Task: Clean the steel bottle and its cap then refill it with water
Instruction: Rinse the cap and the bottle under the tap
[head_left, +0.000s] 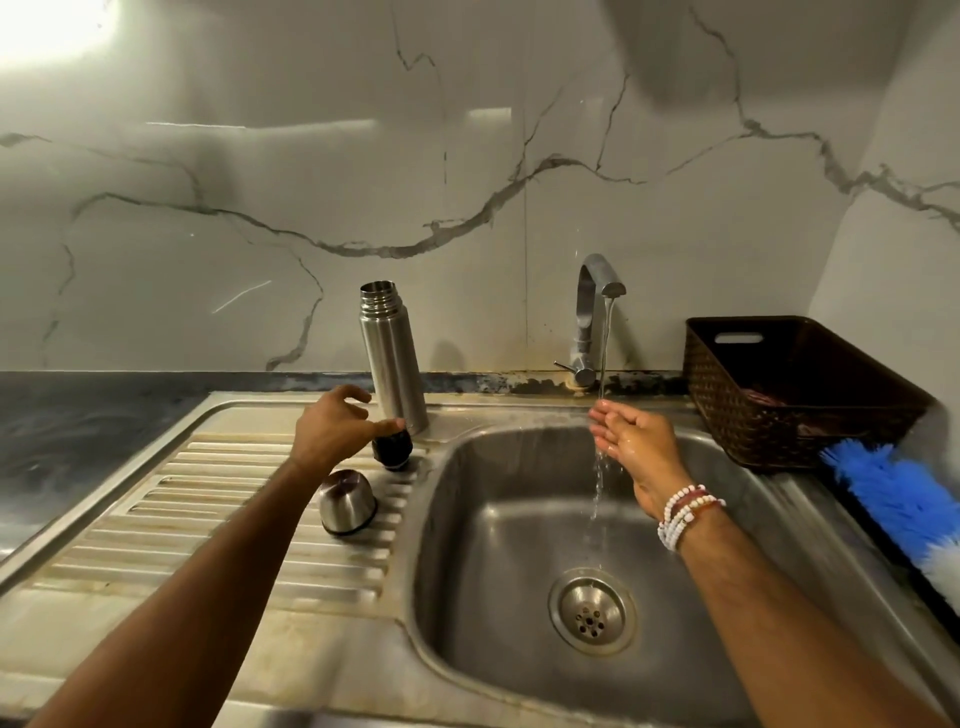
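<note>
The steel bottle (393, 358) stands upright and uncapped at the back of the ribbed drainboard (208, 514). In front of it sits a black stopper (392, 450), and my left hand (335, 428) touches its top with thumb and fingertips. A steel cap (347, 501) rests mouth-down on the ribs nearer to me. My right hand (631, 441) is open and wet under the water stream, above the sink basin (467, 519). Beaded bracelets circle that wrist.
The tap (592, 312) at the back runs water into the basin, whose drain (592, 609) is in the middle. A dark woven basket (795, 395) stands at the right. A blue and white brush (904, 504) lies along the right counter edge.
</note>
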